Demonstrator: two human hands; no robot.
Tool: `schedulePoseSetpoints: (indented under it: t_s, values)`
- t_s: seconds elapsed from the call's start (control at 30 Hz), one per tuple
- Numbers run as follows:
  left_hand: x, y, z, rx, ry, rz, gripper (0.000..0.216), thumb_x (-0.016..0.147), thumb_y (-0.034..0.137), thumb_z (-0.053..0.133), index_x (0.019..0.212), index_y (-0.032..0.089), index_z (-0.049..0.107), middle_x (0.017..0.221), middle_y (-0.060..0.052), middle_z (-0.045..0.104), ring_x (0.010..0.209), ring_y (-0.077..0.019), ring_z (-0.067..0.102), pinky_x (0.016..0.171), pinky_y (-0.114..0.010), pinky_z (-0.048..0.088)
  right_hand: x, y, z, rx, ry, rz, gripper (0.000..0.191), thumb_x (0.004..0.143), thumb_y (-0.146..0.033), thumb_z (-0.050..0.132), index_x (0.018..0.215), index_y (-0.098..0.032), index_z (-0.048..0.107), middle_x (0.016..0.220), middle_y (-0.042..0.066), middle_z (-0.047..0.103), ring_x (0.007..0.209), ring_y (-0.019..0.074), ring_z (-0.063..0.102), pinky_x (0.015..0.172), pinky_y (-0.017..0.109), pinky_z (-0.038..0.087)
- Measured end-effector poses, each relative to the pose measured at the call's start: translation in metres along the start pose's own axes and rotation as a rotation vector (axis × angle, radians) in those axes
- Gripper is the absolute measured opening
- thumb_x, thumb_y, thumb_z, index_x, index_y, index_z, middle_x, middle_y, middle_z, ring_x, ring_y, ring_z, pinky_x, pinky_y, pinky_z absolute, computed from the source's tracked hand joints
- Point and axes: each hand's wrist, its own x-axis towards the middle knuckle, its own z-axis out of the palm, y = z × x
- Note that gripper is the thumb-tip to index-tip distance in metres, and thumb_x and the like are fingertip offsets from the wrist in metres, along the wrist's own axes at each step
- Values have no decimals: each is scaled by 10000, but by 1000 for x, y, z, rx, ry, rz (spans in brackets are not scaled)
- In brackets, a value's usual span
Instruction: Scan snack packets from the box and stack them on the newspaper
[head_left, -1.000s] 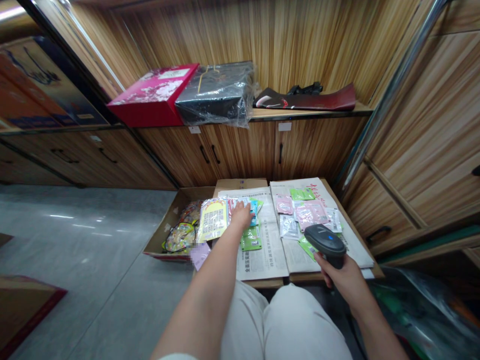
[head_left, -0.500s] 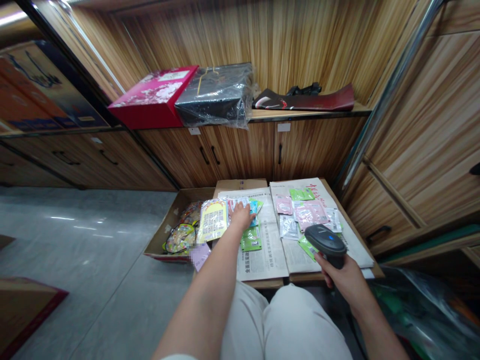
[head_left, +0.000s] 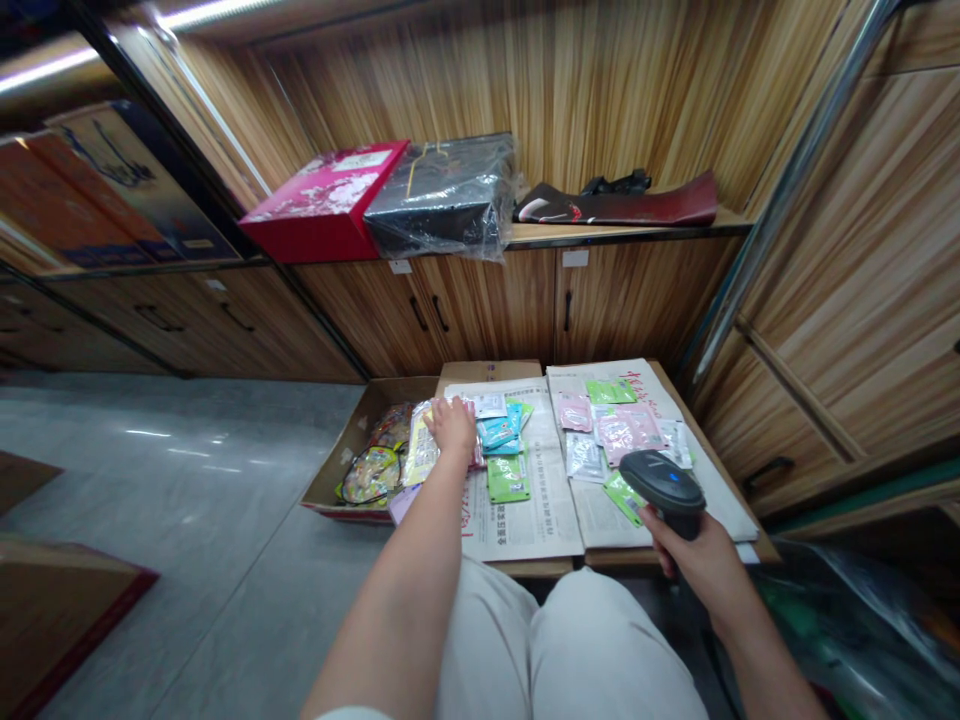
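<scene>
My left hand (head_left: pixel 453 428) lies palm down over the right side of a yellow packet (head_left: pixel 420 445), its fingers apart. Part of a red packet (head_left: pixel 478 447) shows beside that hand. To the right are a small white packet (head_left: pixel 490 405), blue packets (head_left: pixel 500 428) and a green packet (head_left: pixel 508 479) on newspaper (head_left: pixel 540 520). My right hand (head_left: pixel 697 555) is wrapped round the handle of a black barcode scanner (head_left: pixel 662 482). Its head is above the right-hand newspaper, close to a green packet (head_left: pixel 624 497). Pink packets (head_left: pixel 628 430) and white packets (head_left: pixel 585 457) lie beyond it.
An open cardboard box (head_left: pixel 322 490) with colourful packets (head_left: pixel 371 472) stands at the left. Behind are wooden cabinets (head_left: pixel 495 310). A pink box (head_left: pixel 322 205) and a plastic-wrapped black box (head_left: pixel 442 200) sit on the shelf. Another carton (head_left: pixel 67 610) is on the floor.
My left hand has moved left, off the blue and white packets and onto the yellow one. My right hand still holds the barcode scanner in about the same place. The view has shifted slightly.
</scene>
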Motion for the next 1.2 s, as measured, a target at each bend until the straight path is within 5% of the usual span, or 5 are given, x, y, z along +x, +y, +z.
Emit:
schedulePoseSetpoints:
  t_s: [0.1, 0.23, 0.37, 1.0, 1.2]
  values:
    - [2, -28, -4, -3, 17, -270, 539, 915, 436, 510, 1349, 117, 497, 1494, -256, 403, 1453, -376, 271, 1110, -579, 292, -1, -1, 2, -7, -5, -1, 371, 636, -502, 773, 738, -180, 620, 416, -51, 527, 323, 126, 463, 325, 239, 371]
    - [9, -60, 1, -148, -139, -458, 734, 821, 590, 593, 1329, 75, 473, 1380, -291, 502, 1315, -400, 469, 1019, -524, 423, -2, 1, 5, -8, -1, 2, 371, 626, -504, 779, 724, -188, 609, 409, -50, 525, 315, 128, 458, 318, 240, 360]
    - [14, -71, 6, -218, -196, -421, 757, 781, 604, 633, 1313, 85, 490, 1343, -256, 549, 1263, -379, 528, 976, -439, 472, -1, 4, 6, -10, -13, 1, 375, 623, -506, 781, 727, -190, 607, 418, -45, 535, 319, 129, 459, 320, 242, 359]
    - [6, -37, 0, -117, -200, -396, 626, 832, 572, 585, 1292, 149, 544, 1345, -243, 519, 1257, -395, 494, 971, -527, 431, 0, 5, 5, -25, -18, -9, 364, 652, -498, 764, 745, -182, 611, 419, -52, 530, 324, 122, 461, 331, 234, 364]
    - [-2, 10, -10, -69, 45, -56, 395, 926, 388, 509, 1240, 159, 576, 1330, -202, 513, 1276, -328, 452, 1020, -438, 398, 3, 5, 1, 20, 3, -5, 376, 630, -490, 793, 751, -175, 626, 432, -54, 529, 321, 118, 458, 321, 234, 366]
